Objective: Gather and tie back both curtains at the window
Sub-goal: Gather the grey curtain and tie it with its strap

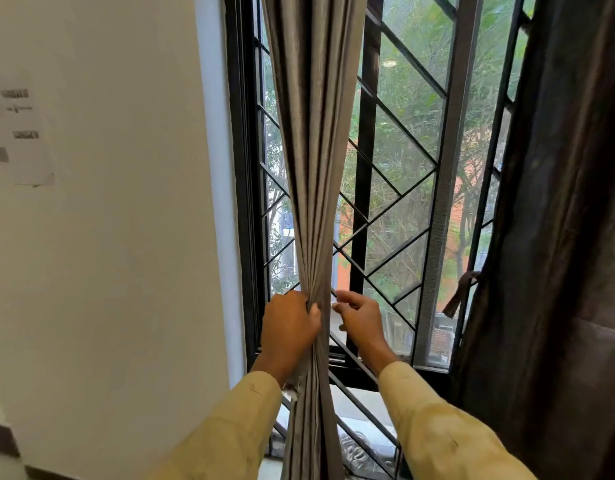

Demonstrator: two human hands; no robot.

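Slippage hazard: grey curtain [313, 168], bunched down centre of frame, clenched at lower centre by left hand [288, 327] alone, right hand [361, 320] just beside it with fingers half curled, pinching anything or not impossible to tell. Likely to fan open on any loosening of that one grip ahead of tying. Dark curtain [559, 237] at right edge, strap [460, 294] dangling beside it.

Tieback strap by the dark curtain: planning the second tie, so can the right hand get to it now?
Probably yes. The left hand grips the grey curtain; the right hand is beside it, and the space across the window grille to the tieback strap looks free.
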